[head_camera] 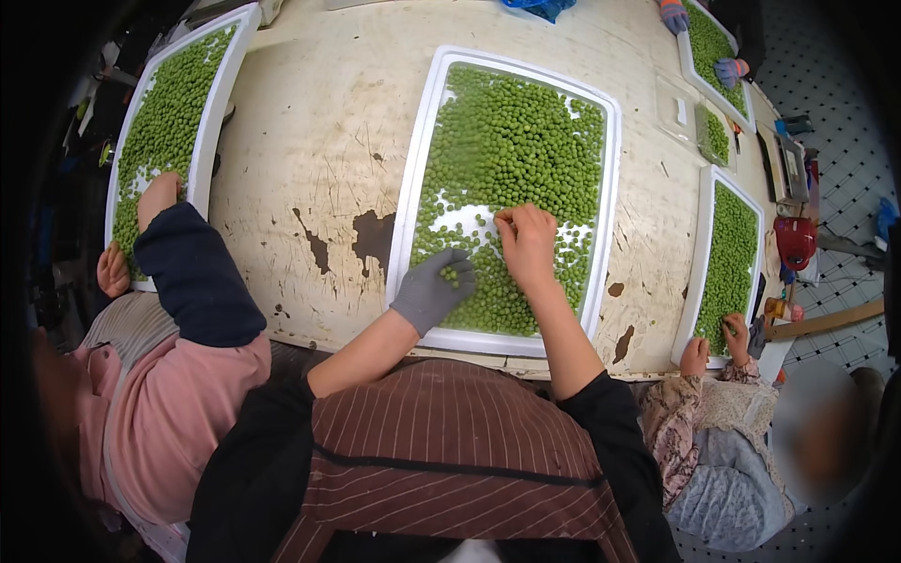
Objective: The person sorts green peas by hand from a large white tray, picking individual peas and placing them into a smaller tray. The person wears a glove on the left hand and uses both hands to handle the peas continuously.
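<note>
A white foam tray (pixel 486 343) full of shelled green peas (pixel 535 141) lies on the table in front of me. Peas are heaped in its far half and more loosely spread nearer me, with a bare white patch between. My left hand (pixel 438 285), in a grey knit glove, is cupped palm up over the near peas and holds a few loose peas (pixel 450 276). Bare and ungloved, my right hand (pixel 528 243) hangs over the tray's middle, fingertips drawn together at the bare patch. Whether a pea sits between those fingertips is hidden.
Co-workers handle similar pea trays at left (pixel 204 134), right (pixel 693 281) and far right (pixel 742 105). A clear plastic box of peas (pixel 714 137) stands beyond my tray's right side. A blue plastic bag (pixel 540 8) lies at the far edge. The worn tabletop (pixel 317 127) has dark chipped spots.
</note>
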### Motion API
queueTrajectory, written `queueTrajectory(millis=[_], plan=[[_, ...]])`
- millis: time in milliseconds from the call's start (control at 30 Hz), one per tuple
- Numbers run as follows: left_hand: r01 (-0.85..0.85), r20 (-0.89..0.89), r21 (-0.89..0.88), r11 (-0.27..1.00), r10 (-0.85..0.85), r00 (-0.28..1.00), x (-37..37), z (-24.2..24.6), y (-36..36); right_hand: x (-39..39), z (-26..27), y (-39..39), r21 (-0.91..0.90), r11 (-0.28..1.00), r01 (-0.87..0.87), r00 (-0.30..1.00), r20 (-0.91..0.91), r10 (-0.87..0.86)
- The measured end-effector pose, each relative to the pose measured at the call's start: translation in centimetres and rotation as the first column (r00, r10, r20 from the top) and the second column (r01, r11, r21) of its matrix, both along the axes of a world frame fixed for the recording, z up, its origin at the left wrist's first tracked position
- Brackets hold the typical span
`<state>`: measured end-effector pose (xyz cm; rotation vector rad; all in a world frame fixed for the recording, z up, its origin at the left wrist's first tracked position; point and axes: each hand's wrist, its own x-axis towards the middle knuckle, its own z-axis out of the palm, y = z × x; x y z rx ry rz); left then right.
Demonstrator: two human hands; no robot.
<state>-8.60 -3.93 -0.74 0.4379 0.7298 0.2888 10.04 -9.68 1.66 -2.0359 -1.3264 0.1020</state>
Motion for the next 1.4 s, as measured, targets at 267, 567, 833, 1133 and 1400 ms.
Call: queueTrajectory(millis=[267,567,833,1133,1400], plan=[[-0.005,0.019,0.093,0.996,0.004,1.0,1.8,2.7,0.7,-1.9,1.7,-0.6,0.047,0.998,0.041,0.869,-0.495,-0.012],[-0.008,0.031,0.109,0.994,0.005,1.0,1.6,-2.5,1.2,-3.1,3.9,-3.1,-0.051,0.964,-0.259,0.959,0.104,0.263],[-0.119,0.034,-0.381,0.917,0.143,0.989,1.2,1.6,3.8,0.1,0.8,-3.1,-0.021,0.999,0.027,0.996,0.083,-0.025],[-0.137,-0.055,-0.422,0.896,0.125,0.991,2.0,2.8,3.2,1.4,0.4,-0.6,-0.15,0.982,-0.119,0.98,0.141,0.14],[-0.024,-0.005,0.167,0.986,0.025,1.0,2.6,1.7,2.7,-1.0,3.1,-1.2,-0.048,0.996,-0.079,0.939,-0.339,0.058]])
